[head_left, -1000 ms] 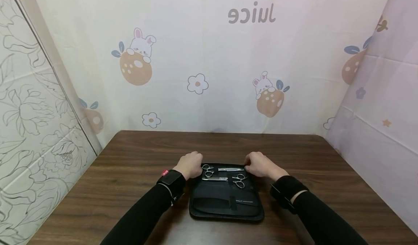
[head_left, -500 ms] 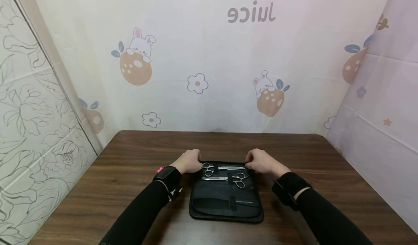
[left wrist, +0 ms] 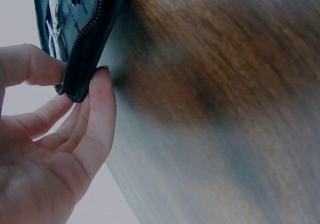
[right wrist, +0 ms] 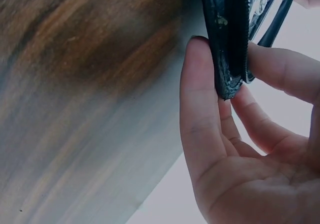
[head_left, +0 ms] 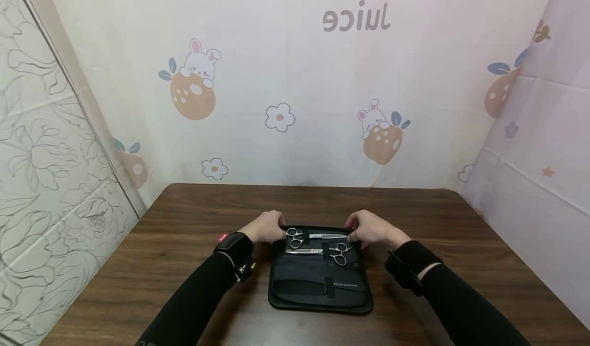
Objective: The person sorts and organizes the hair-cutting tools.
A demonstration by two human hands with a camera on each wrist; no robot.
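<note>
A black zippered scissors case (head_left: 304,272) lies spread open on the table. Two pairs of silver scissors are strapped across its far half, one pair (head_left: 322,236) above the other pair (head_left: 305,252). My left hand (head_left: 266,227) holds its far left corner; in the left wrist view, thumb and fingers pinch the zipper edge (left wrist: 86,46). At the far right corner, my right hand (head_left: 372,229) does the same, and the right wrist view has the case's corner (right wrist: 227,59) between thumb and forefinger. A flat pocket with a strap (head_left: 329,287) crosses the near half.
The brown wooden table (head_left: 184,264) reaches back to a pale curtain (head_left: 295,69) printed with rabbits and fruit. A flower-patterned panel (head_left: 50,182) stands at the left and another pale curtain (head_left: 544,182) at the right. Black bands (head_left: 236,251) circle both wrists.
The far edge of the case has risen slightly between both hands. My left hand has shifted a little up and left, while the right hand's fingers have settled around their corner.
</note>
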